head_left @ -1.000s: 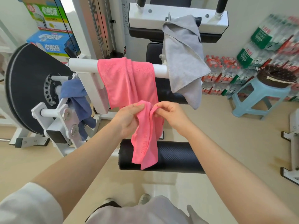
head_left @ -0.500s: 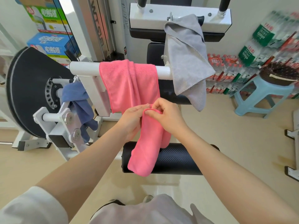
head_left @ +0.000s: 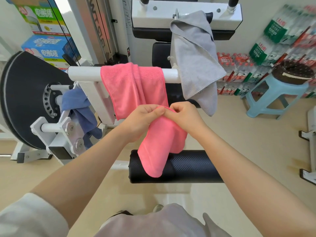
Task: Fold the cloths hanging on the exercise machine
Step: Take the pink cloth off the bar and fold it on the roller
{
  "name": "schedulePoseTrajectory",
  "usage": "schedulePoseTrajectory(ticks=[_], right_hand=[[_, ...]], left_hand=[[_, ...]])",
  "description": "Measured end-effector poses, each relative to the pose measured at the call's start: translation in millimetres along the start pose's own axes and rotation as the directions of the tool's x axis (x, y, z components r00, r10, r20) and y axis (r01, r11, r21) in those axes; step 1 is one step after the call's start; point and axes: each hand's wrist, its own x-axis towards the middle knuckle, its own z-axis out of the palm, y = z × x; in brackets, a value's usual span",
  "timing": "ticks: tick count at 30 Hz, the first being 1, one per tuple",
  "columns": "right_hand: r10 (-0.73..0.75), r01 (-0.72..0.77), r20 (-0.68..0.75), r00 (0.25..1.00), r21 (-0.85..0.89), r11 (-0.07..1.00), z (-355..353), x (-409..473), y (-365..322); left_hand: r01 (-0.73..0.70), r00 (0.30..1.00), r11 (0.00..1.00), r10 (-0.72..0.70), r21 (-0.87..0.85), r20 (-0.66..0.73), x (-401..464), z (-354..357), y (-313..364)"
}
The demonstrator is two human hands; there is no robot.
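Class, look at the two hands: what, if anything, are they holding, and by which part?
Both the left hand and right hand pinch the pink cloth at its lifted lower end, side by side; its upper part hangs over the white bar.

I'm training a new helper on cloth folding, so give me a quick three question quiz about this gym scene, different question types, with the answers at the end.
1. True or false: both hands pinch the pink cloth.
2. Multiple choice: where does the grey cloth hang? A) on the blue stool, B) over the machine's upper white frame, C) on the floor.
3. Short answer: which cloth hangs at the machine's left side, beside the black disc?

Key
1. True: the left hand and right hand meet on the raised lower end of the pink cloth, whose upper part lies over the white bar.
2. B.
3. The blue cloth.
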Motion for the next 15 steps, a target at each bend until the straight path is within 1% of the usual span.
schedulePoseTrajectory(ticks=[1,4,7,8,10,11,13,15], right_hand=[[-0.011,0.01,0.014,1.0,0.037,0.999,-1,0,0],[-0.06,0.054,0.095,0.994,0.065,0.996,-3,0,5],[-0.032,0.015,0.167,0.986,0.104,0.994,-2,-1,13],[-0.003,-0.011,0.166,0.986,0.081,0.997,-2,-1,14],[0.023,-0.017,0.121,0.992,-0.056,0.998,-2,-1,13],[0.007,0.005,0.093,0.996,-0.127,0.992,-2,-1,11],[-0.059,0.071,0.064,0.996,-0.212,0.975,-2,-2,4],[-0.1,0.118,0.085,0.991,-0.249,0.961,0,-4,1]], left_hand=[[0.001,1.0,1.0,-0.001,-0.026,0.018,1,2,2],[0.028,0.998,0.995,-0.023,-0.096,0.055,1,6,-1],[0.065,0.995,0.993,-0.057,-0.096,0.085,-1,3,-7],[0.078,0.993,0.993,-0.069,-0.091,0.092,-2,1,-9],[0.119,0.99,0.989,-0.111,-0.093,0.084,-2,-3,-10],[0.134,0.989,0.987,-0.129,-0.085,0.069,-1,-5,-10],[0.136,0.991,0.99,-0.135,-0.037,0.026,0,-7,-10],[0.113,0.993,0.994,-0.112,0.003,-0.038,2,-9,-7]])
